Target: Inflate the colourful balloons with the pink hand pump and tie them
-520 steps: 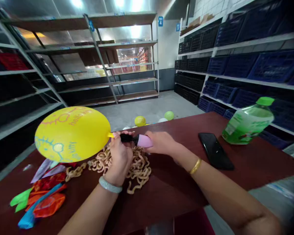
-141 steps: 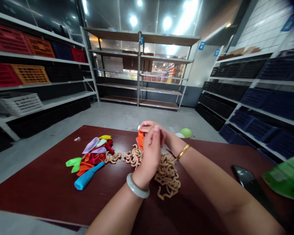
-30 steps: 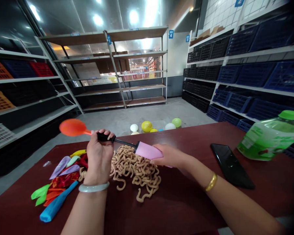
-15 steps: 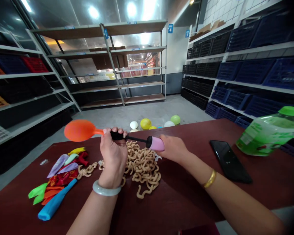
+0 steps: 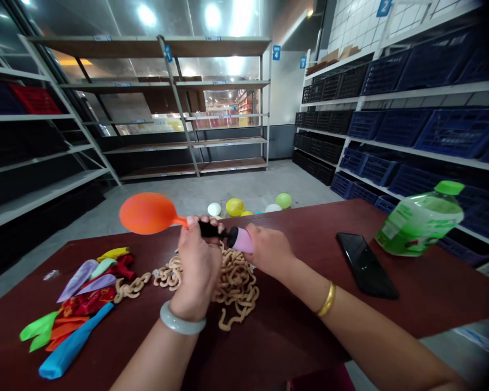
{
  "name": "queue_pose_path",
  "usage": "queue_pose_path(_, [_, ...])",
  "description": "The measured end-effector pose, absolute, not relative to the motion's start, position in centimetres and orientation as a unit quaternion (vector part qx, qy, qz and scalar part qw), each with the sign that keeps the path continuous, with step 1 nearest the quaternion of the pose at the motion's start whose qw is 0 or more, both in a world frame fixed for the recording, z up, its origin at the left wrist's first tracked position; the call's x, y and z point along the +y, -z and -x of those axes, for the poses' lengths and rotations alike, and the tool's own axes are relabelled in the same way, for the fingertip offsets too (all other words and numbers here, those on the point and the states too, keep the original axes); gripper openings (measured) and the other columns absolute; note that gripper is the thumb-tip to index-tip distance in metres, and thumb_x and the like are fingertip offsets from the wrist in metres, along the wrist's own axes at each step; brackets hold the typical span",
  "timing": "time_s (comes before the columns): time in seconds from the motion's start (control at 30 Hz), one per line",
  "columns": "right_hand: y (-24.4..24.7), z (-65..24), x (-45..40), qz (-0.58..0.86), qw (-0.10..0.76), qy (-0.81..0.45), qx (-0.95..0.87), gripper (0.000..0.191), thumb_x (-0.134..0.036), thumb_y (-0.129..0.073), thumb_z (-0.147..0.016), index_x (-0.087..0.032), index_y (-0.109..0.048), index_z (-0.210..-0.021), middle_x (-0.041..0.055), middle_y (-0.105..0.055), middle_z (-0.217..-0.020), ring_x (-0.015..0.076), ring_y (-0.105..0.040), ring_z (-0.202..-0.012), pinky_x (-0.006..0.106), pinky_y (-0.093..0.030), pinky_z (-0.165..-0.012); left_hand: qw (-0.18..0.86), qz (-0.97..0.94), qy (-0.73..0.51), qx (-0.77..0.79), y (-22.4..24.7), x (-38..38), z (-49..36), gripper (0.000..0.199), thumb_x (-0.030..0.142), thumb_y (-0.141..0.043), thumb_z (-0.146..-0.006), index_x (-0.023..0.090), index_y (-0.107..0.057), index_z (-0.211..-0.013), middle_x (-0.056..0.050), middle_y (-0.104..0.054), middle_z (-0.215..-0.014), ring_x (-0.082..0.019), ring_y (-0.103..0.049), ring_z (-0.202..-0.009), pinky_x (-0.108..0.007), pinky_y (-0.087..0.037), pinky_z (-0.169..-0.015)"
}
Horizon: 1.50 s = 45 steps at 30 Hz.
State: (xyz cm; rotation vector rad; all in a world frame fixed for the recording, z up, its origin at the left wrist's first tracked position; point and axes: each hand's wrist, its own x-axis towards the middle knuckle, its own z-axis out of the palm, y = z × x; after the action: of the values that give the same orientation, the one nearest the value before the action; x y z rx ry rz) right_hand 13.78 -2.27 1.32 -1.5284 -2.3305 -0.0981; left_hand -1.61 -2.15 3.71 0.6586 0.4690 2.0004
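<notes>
An orange balloon point(image 5: 148, 213), partly inflated, points left from my left hand point(image 5: 199, 260). The fingers of that hand are wrapped round the balloon's neck and the black end of a hand pump point(image 5: 209, 229). My right hand point(image 5: 271, 250) is closed on the pump's pink part point(image 5: 242, 239), with only a short gap between the pump's black parts. Beneath both hands lies a heap of tan curled pieces point(image 5: 238, 282) on the dark red table point(image 5: 309, 228). Flat balloons, among them a blue one point(image 5: 75, 342) and a lilac one point(image 5: 78, 279), lie to the left.
A black phone point(image 5: 367, 264) and a green bottle point(image 5: 419, 220) stand or lie on the right of the table. Inflated balloons point(image 5: 234, 207) rest on the floor past the far edge. Shelves point(image 5: 224, 144) and blue crates point(image 5: 456, 130) surround the area.
My right hand has pushed the pink part left toward my left hand, and the rod between them has nearly vanished. The orange balloon looks larger. The view has shifted slightly to the right.
</notes>
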Motion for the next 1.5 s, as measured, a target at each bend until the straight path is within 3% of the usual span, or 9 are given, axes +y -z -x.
queue_pose_path(0.17, [-0.4, -14.8, -0.5, 0.536, 0.139, 0.029, -0.832, 0.039, -0.051, -0.062, -0.088, -0.021, -0.053, -0.111, 0.0104, -0.072, -0.109, 0.0280, -0.070, -0.096, 0.034, -0.048, -0.074, 0.399, -0.258, -0.853, 0.216, -4.3, -0.3, 7.1, 0.015, 0.025, -0.063, -0.091, 0.019, -0.051, -0.083, 0.001, -0.052, -0.076, -0.014, -0.056, -0.069, -0.028, -0.049, -0.064])
queue_pose_path(0.3, [0.3, -15.9, 0.5, 0.538, 0.119, 0.025, -0.834, 0.036, -0.046, -0.060, -0.089, -0.020, -0.053, -0.113, 0.0120, -0.072, -0.110, 0.0283, -0.069, -0.097, 0.035, -0.048, -0.075, 0.376, -0.238, -0.868, 0.218, -4.0, 0.9, 9.0, 0.017, 0.027, -0.058, -0.094, 0.019, -0.050, -0.082, 0.001, -0.052, -0.074, -0.013, -0.055, -0.065, -0.028, -0.048, -0.062])
queue_pose_path(0.4, [0.5, -16.3, 0.7, 0.553, 0.105, 0.024, -0.826, 0.034, -0.043, -0.063, -0.084, -0.020, -0.055, -0.109, 0.0111, -0.073, -0.104, 0.0297, -0.070, -0.094, 0.036, -0.048, -0.074, 0.378, -0.234, -0.870, 0.214, -3.3, 1.0, 7.5, 0.020, 0.030, -0.063, -0.091, 0.019, -0.048, -0.083, 0.002, -0.052, -0.074, -0.013, -0.055, -0.065, -0.028, -0.047, -0.062])
queue_pose_path(0.53, [0.1, -16.0, 0.1, 0.558, 0.111, 0.009, -0.822, 0.036, -0.051, -0.058, -0.086, -0.021, -0.056, -0.105, 0.0115, -0.073, -0.101, 0.0303, -0.071, -0.092, 0.037, -0.048, -0.074, 0.418, -0.235, -0.852, 0.209, -2.1, 0.3, 3.7, 0.026, 0.033, -0.071, -0.086, 0.020, -0.049, -0.085, 0.002, -0.053, -0.077, -0.013, -0.056, -0.068, -0.027, -0.047, -0.063])
queue_pose_path(0.77, [-1.0, -14.4, -1.8, 0.559, 0.147, 0.001, -0.816, 0.035, -0.050, -0.058, -0.087, -0.021, -0.056, -0.104, 0.0107, -0.073, -0.096, 0.0287, -0.071, -0.085, 0.034, -0.047, -0.068, 0.496, -0.253, -0.806, 0.198, -1.2, -2.1, -1.4, 0.023, 0.031, -0.071, -0.086, 0.019, -0.052, -0.086, 0.000, -0.054, -0.082, -0.013, -0.056, -0.073, -0.029, -0.051, -0.068])
queue_pose_path(1.03, [-0.7, -15.3, -0.9, 0.551, 0.150, -0.020, -0.821, 0.042, -0.059, -0.057, -0.087, -0.021, -0.058, -0.106, 0.0096, -0.074, -0.100, 0.0288, -0.072, -0.090, 0.034, -0.048, -0.072, 0.439, -0.252, -0.834, 0.219, -3.3, -0.9, 3.2, 0.020, 0.025, -0.067, -0.088, 0.019, -0.049, -0.082, 0.001, -0.053, -0.075, -0.013, -0.056, -0.067, -0.028, -0.048, -0.063])
queue_pose_path(1.2, [0.2, -16.8, 0.7, 0.560, 0.139, 0.005, -0.816, 0.033, -0.051, -0.058, -0.087, -0.021, -0.058, -0.102, 0.0083, -0.074, -0.096, 0.0288, -0.072, -0.087, 0.034, -0.048, -0.070, 0.405, -0.237, -0.849, 0.242, -4.7, 1.2, 6.8, 0.017, 0.024, -0.062, -0.090, 0.020, -0.048, -0.081, 0.002, -0.054, -0.072, -0.014, -0.058, -0.064, -0.029, -0.049, -0.063])
queue_pose_path(1.37, [-0.1, -17.7, 1.3, 0.577, 0.148, 0.025, -0.803, 0.036, -0.049, -0.059, -0.086, -0.020, -0.057, -0.106, 0.0104, -0.073, -0.101, 0.0289, -0.072, -0.093, 0.034, -0.047, -0.073, 0.386, -0.262, -0.858, 0.215, -6.0, 1.9, 5.0, 0.026, 0.034, -0.070, -0.086, 0.020, -0.048, -0.084, 0.003, -0.054, -0.074, -0.013, -0.057, -0.065, -0.027, -0.048, -0.063])
queue_pose_path(1.5, [-0.5, -17.7, 0.9, 0.572, 0.159, 0.038, -0.804, 0.034, -0.047, -0.061, -0.086, -0.020, -0.057, -0.105, 0.0106, -0.073, -0.101, 0.0293, -0.071, -0.093, 0.034, -0.047, -0.073, 0.426, -0.242, -0.847, 0.206, -4.4, 1.2, 0.9, 0.032, 0.036, -0.075, -0.081, 0.020, -0.047, -0.084, 0.003, -0.053, -0.075, -0.012, -0.056, -0.065, -0.026, -0.048, -0.062])
